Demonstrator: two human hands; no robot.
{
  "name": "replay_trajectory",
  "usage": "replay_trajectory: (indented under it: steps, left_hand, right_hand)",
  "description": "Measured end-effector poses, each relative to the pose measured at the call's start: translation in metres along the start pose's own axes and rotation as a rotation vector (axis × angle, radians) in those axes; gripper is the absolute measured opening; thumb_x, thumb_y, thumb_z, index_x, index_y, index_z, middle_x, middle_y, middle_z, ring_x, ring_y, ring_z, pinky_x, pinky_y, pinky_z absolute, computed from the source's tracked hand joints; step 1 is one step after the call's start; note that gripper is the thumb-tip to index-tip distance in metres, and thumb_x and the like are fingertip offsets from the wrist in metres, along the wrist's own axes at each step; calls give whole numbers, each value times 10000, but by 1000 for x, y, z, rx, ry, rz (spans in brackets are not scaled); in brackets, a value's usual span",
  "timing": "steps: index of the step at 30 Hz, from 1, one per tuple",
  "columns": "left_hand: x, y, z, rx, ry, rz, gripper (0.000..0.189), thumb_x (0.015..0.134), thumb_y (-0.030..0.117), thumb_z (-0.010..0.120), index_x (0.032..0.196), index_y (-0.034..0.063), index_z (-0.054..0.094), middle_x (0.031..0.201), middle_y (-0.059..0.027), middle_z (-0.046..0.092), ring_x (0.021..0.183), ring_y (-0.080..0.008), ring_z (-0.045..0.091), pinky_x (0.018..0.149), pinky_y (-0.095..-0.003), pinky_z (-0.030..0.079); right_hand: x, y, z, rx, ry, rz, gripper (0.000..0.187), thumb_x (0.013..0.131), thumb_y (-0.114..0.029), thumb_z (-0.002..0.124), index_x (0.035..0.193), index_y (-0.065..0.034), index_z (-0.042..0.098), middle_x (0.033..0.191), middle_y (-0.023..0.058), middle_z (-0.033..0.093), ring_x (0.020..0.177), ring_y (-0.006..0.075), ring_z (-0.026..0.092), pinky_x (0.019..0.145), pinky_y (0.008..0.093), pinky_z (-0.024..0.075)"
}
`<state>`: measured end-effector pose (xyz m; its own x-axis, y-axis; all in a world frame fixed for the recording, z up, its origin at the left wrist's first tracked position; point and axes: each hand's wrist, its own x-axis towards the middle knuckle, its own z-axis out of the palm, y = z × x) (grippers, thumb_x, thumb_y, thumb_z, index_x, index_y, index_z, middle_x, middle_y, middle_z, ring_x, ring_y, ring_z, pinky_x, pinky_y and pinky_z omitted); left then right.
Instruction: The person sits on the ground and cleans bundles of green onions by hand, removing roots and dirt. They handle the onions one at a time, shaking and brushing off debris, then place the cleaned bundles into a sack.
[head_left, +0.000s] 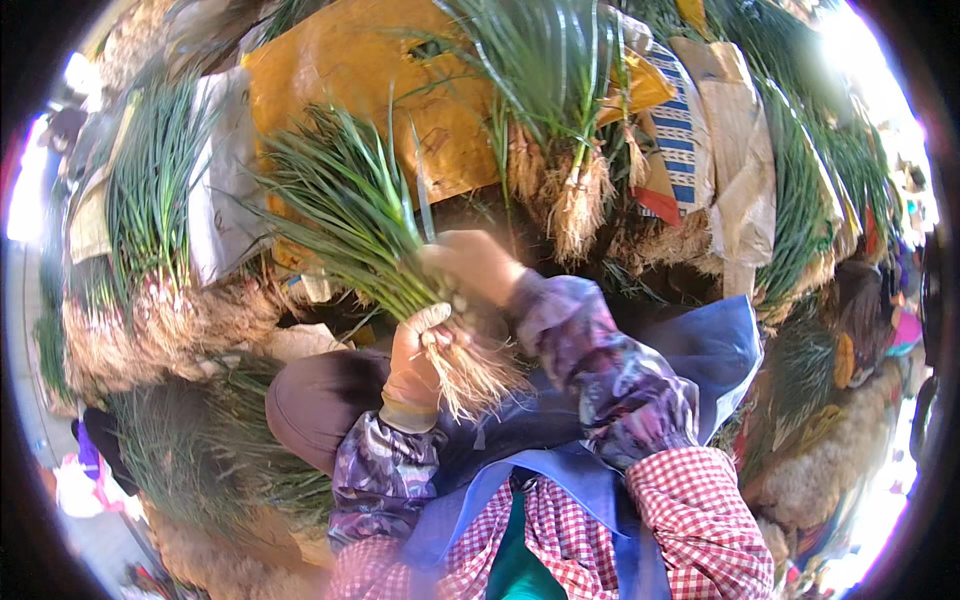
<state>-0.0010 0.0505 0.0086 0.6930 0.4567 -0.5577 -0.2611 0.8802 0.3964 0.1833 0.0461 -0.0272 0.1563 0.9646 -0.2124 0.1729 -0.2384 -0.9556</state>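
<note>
Over my lap is a bunch of green onions (352, 217), its leaves fanning to the upper left and its pale, stringy roots (472, 371) hanging to the lower right. My left hand (415, 360), in a light glove with a banded cuff, grips the bunch just above the roots, thumb across the stalks. My right hand (476, 266) is at the bunch's right side, by the lower stalks. It is blurred by motion; whether its fingers pinch a stalk cannot be made out. A blue apron (675, 352) covers part of my knees beneath the bunch.
An orange sheet (360, 82) lies ahead. Beyond my right hand are upright green onions with bushy roots (581, 206). More bundles (154, 195) stand at left beside a white sack (225, 172), others (799, 202) at right. Loose leaves (180, 442) lie by my left knee.
</note>
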Motion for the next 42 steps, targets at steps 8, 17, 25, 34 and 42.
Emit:
replay_trajectory:
  steps: [8,17,25,34,42]
  left_hand:
    - [-24,11,19,-184,-221,169,263,862,166,641,1091,75,549,904,-14,587,794,-156,555,823,-359,492]
    - [-10,7,30,-218,-252,158,548,929,196,590,1425,44,411,1001,-40,593,894,-181,564,893,-388,478]
    - [4,-5,30,-192,-253,160,554,917,175,584,1417,22,401,1075,-66,600,967,-196,571,985,-406,431]
    - [13,-17,42,-218,-202,-22,415,915,88,619,1304,-14,513,1009,-148,624,871,-168,584,761,-255,508]
    - [26,-36,23,-90,-12,21,259,919,95,594,1152,-17,575,929,-168,677,756,-258,670,710,-380,570]
  right_hand:
    - [-36,52,-25,-1094,-109,173,307,877,-381,655,861,-79,707,861,118,721,772,332,699,681,415,557]
    - [-10,96,-30,-982,142,69,175,838,-179,623,916,-54,715,849,172,705,779,336,698,672,435,556]
    - [-106,119,-37,-1144,-234,93,249,879,-325,608,839,-117,740,793,81,714,754,251,704,649,433,558]
    - [0,-12,-171,-760,436,458,507,800,-533,706,929,-43,720,878,167,710,787,285,687,708,389,530]
    - [-56,30,-58,-445,54,-109,226,922,-287,624,935,-74,699,879,108,699,728,331,653,680,399,525]
